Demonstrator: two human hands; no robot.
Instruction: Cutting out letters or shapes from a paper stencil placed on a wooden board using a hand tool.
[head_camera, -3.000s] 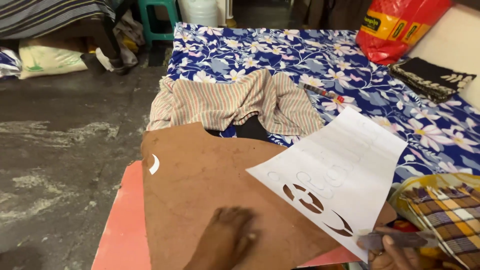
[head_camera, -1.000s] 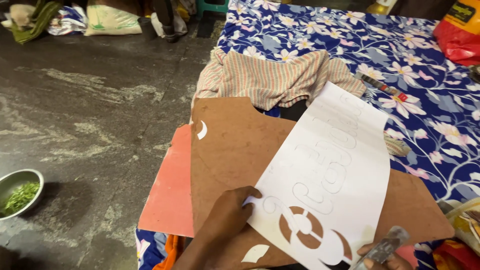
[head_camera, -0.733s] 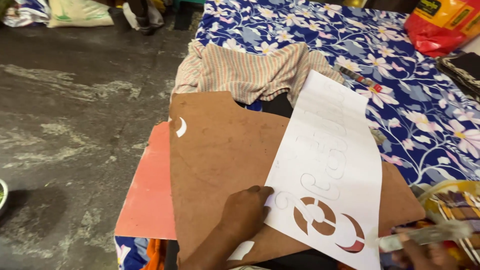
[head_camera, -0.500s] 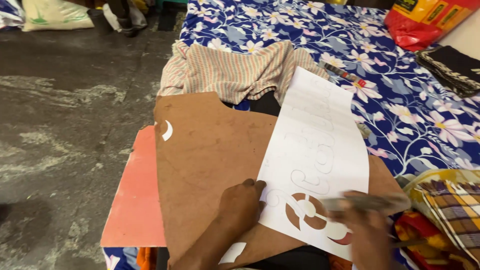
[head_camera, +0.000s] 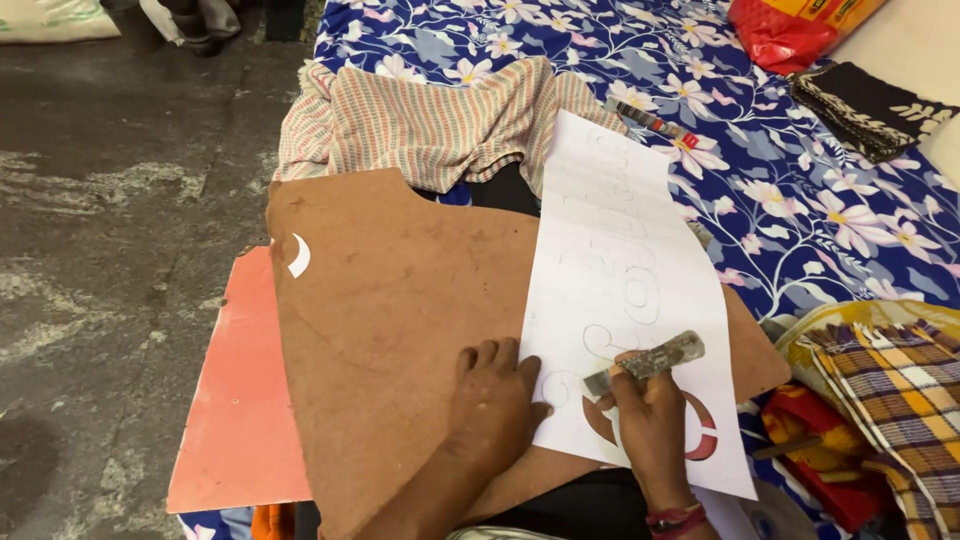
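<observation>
A white paper sheet (head_camera: 630, 270) with outlined shapes and cut-out holes lies on a brown hardboard (head_camera: 400, 300). My left hand (head_camera: 492, 400) presses flat on the board at the sheet's left edge, fingers spread. My right hand (head_camera: 650, 425) rests on the sheet's lower part, shut on a worn grey cutter knife (head_camera: 645, 363) held across the paper. Just right of that hand a red and white curved cut-out shows through the sheet. A small white crescent scrap (head_camera: 298, 255) lies on the board's left side.
A pink-red board (head_camera: 235, 400) sits under the hardboard. A striped cloth (head_camera: 430, 120) lies behind, on a blue floral sheet (head_camera: 780, 190). A pencil (head_camera: 650, 118), checked fabric (head_camera: 890, 380), a red bag (head_camera: 790, 25) and dark patterned cloth (head_camera: 870, 105) are on the right. Grey floor (head_camera: 110, 220) is at left.
My right hand came in from the lower right with the cutter and settled on the paper. My left hand slid to the sheet's left edge. The view shifted around.
</observation>
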